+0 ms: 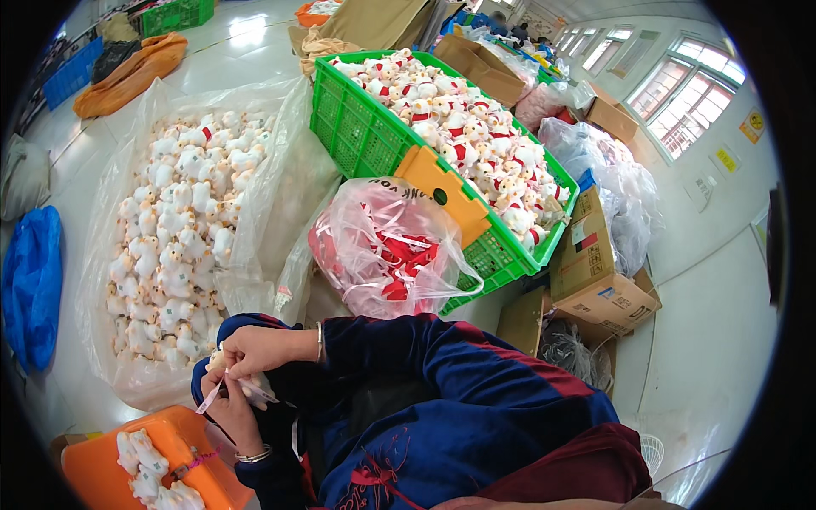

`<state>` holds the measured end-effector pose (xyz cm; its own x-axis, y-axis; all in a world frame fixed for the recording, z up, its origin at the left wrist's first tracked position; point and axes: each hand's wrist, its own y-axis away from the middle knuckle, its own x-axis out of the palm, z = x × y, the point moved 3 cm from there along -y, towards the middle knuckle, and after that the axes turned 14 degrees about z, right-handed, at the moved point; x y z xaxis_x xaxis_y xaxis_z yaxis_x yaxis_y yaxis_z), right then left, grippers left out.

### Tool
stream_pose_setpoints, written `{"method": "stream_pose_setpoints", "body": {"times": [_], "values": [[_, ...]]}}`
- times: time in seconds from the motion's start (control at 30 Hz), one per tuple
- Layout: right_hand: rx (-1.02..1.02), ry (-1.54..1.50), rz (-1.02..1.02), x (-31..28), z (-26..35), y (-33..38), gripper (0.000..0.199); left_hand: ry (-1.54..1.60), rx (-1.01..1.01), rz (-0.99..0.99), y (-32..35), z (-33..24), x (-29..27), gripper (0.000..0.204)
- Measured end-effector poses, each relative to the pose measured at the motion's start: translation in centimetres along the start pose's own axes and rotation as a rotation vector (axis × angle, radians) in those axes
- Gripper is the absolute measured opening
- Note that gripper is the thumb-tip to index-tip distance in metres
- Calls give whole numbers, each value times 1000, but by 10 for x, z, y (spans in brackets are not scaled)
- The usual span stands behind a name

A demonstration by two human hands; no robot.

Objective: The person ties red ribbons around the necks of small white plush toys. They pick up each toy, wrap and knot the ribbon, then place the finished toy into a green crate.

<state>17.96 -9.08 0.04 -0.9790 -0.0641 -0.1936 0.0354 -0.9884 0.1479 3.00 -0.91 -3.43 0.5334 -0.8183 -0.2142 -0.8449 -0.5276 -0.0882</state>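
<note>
Over one knee [245,321], left hand [236,418] and right hand [257,349] pinch ribbon [210,396] at a toy [257,392].

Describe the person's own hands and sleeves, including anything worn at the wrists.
The left hand and right hand are ungloved. Each wrist carries a slim metallic band: the left bangle looks silvery, the right bangle pale. The left sleeve and right sleeve are long and dark blue; a red stripe runs along the right upper arm.

Left hand [234,416] has room over orange platform [109,466]; clear sack [255,287] stands just ahead
</note>
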Motion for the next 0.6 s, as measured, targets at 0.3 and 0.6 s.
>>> {"method": "stream_pose_setpoints", "body": {"times": [0.3,0.6], "values": [[-39,104,74,1,-5,-8,26,199,-12,-18,2,18,-7,9],[-120,431,-83,5,-7,-18,20,274,-18,-101,3,9,0,10]]}}
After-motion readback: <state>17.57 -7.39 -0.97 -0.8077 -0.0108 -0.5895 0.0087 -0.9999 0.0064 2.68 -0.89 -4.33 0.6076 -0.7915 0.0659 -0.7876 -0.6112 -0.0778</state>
